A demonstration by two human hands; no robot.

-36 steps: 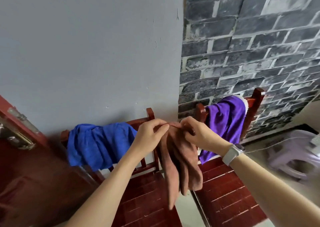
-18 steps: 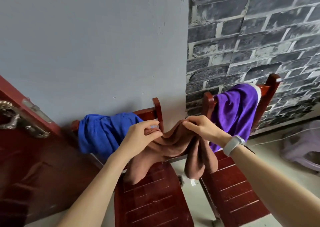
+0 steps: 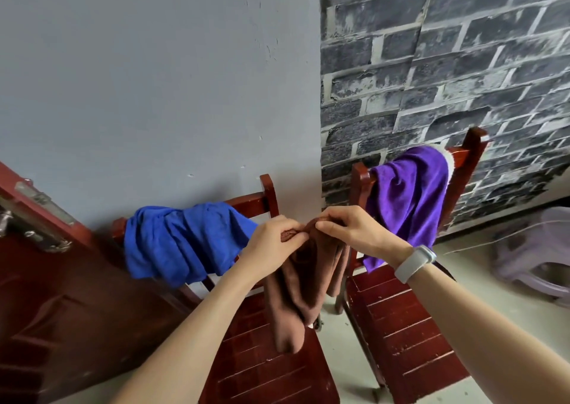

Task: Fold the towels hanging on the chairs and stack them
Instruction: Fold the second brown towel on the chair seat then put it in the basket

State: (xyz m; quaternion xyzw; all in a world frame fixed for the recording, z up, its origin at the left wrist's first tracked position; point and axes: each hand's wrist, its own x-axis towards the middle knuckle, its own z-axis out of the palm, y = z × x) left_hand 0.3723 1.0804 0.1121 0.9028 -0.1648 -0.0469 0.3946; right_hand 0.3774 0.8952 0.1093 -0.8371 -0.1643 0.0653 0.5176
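Note:
A brown towel point(image 3: 303, 286) hangs bunched in the air between two dark red wooden chairs. My left hand point(image 3: 273, 241) pinches its top edge on the left. Close beside it, my right hand point(image 3: 354, 231), with a white band on the wrist, pinches the same top edge. The towel's lower end dangles over the left chair's seat point(image 3: 265, 369). A blue towel point(image 3: 182, 240) is draped over the left chair's backrest. Over the right chair's backrest point(image 3: 462, 157) hangs a purple towel point(image 3: 407, 200).
A dark red door point(image 3: 46, 295) with a metal latch stands at the left. Behind the chairs are a grey wall and a brick-pattern wall. A pale plastic stool point(image 3: 536, 249) sits on the floor at the right. The right chair's seat point(image 3: 404, 323) is bare.
My hands have come together, so the brown towel, spread between them half a second ago, now hangs bunched from one spot. The view has shifted slightly.

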